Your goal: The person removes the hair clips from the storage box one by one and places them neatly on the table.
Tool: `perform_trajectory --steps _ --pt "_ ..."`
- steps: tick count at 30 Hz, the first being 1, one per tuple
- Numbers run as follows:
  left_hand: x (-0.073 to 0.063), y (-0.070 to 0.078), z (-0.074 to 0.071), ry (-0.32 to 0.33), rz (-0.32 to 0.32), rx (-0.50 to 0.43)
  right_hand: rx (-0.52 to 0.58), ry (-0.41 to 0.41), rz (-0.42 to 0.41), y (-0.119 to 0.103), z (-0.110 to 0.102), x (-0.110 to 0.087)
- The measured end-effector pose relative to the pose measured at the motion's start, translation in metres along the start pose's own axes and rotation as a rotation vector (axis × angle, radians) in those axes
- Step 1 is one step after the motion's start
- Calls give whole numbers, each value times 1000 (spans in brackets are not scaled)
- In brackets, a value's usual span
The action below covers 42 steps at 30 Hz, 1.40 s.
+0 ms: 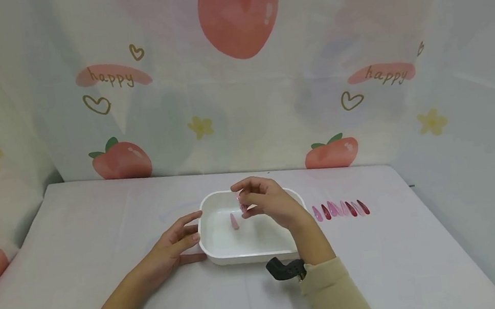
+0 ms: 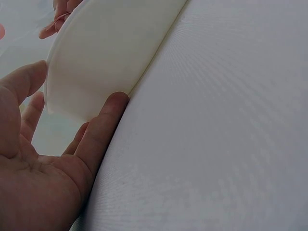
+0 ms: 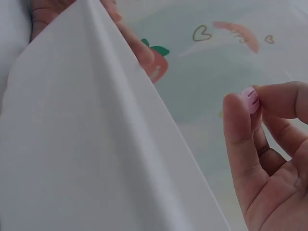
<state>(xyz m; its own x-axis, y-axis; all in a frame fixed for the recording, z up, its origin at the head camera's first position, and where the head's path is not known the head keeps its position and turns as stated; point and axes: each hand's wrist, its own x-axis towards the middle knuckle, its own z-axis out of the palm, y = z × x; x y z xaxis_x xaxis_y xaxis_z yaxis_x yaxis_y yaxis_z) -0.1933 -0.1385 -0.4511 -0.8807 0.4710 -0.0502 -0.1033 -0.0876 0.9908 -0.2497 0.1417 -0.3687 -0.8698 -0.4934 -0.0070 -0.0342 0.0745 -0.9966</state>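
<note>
A white tray (image 1: 250, 253) sits on the table in the head view, with one pink hair clip (image 1: 234, 221) lying on its floor. Above the tray, my right hand (image 1: 268, 201) pinches another pink clip between thumb and fingertips. In the right wrist view that pinched clip (image 3: 250, 100) shows dark lines, and its lower part is hidden by the fingers. At the tray's left end rests my left hand (image 1: 172, 246), its fingers spread and fairly straight along the outer wall. The left wrist view shows fingertips (image 2: 117, 98) against the tray's side, low by the table.
Right of the tray, a row of several teardrop-shaped clips (image 1: 340, 209) in pink and dark red lies on the white tabletop (image 1: 192, 305). A printed curtain (image 1: 240, 98) with fruit, hearts and flowers stands behind the table and at its sides.
</note>
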Motion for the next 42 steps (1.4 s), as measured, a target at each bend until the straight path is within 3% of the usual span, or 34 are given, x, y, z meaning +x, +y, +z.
perform_trajectory --steps 24,34,42 --pt "-1 -2 -2 -4 -4 8 -42 85 -19 0 -87 -77" --pt "-3 1 -2 1 7 5 -125 229 20 5 -100 -84" --pt "-1 0 -2 3 2 11 -152 270 54 13 -114 -88"
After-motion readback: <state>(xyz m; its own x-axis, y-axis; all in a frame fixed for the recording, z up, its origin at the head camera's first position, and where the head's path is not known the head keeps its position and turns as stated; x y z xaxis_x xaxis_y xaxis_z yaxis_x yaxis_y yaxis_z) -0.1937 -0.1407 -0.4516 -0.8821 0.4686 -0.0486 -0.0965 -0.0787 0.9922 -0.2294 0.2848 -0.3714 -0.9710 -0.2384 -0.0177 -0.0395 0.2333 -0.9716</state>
